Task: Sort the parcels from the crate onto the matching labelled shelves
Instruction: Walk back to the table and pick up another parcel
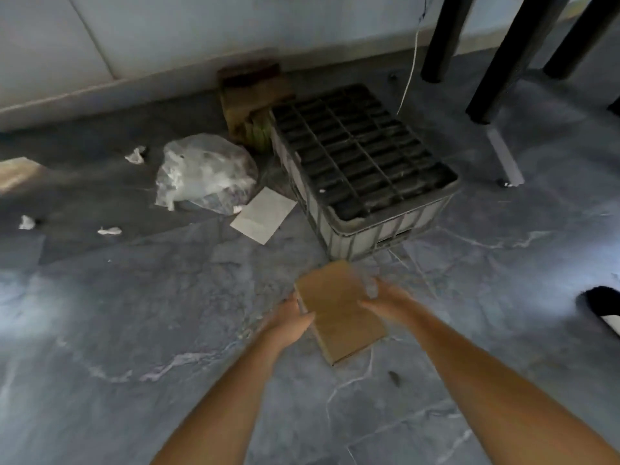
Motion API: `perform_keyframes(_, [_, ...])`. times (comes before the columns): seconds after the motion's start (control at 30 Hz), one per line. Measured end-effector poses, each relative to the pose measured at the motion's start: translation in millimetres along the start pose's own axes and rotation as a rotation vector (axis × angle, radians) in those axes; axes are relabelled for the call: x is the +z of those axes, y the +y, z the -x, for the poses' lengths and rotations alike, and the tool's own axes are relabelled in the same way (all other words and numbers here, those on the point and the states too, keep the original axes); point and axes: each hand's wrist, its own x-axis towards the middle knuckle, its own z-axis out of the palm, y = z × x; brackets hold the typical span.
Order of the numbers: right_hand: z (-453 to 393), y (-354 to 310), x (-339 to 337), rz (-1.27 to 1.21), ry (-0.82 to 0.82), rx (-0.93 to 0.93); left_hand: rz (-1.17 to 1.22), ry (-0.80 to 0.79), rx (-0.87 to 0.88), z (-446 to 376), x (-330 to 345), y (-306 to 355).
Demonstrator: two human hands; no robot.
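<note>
Grey marble-look floor (134, 330) w/ white veins fills most of my view. Pale wall (167, 35) across top of frame, light skirting below it. Black furniture legs (443, 35) upper right. Light patches glare at left & right edges.

A back room or storage corner is suggested, of a shop or a home; which of these cannot be told. A grey marbled tile floor (134, 330) is seen, met by a pale wall (167, 35) with a light skirting along its foot. A plastic crate (365, 166) with a dark gridded inside is set on the floor near the wall, a worn cardboard box (251, 92) just behind it. Litter is scattered about: a crumpled clear plastic bag (204, 172), a white sheet of paper (263, 214), small paper scraps (136, 155). Black furniture legs (443, 38) are seen at the upper right
</note>
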Motion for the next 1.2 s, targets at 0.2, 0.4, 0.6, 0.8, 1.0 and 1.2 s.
perform_keyframes(0.2, [-45, 13, 46, -0.168, 0.029, 0.005, 0.358, -0.039, -0.107, -43, 30, -16])
perform_keyframes(0.4, [-18, -4, 42, -0.242, 0.042, 0.037, 0.713, -0.115, -0.209, -10, 30, 4])
perform_keyframes(0.6, [74, -40, -11, -0.263, 0.031, 0.019, 0.685, -0.077, -0.198, 86, -28, 41])
perform_keyframes(0.8, [216, -72, -88, -0.312, 0.016, -0.001, 0.604, -0.096, -0.219, 218, -93, 106])
perform_keyframes(1.0, [366, -97, -166, -0.437, 0.078, 0.096, 0.423, -0.050, -0.154, 366, -148, 178])
perform_keyframes(1.2, [499, -92, -223, -0.664, 0.317, 0.099, 0.396, -0.072, -0.049, 477, -179, 238])
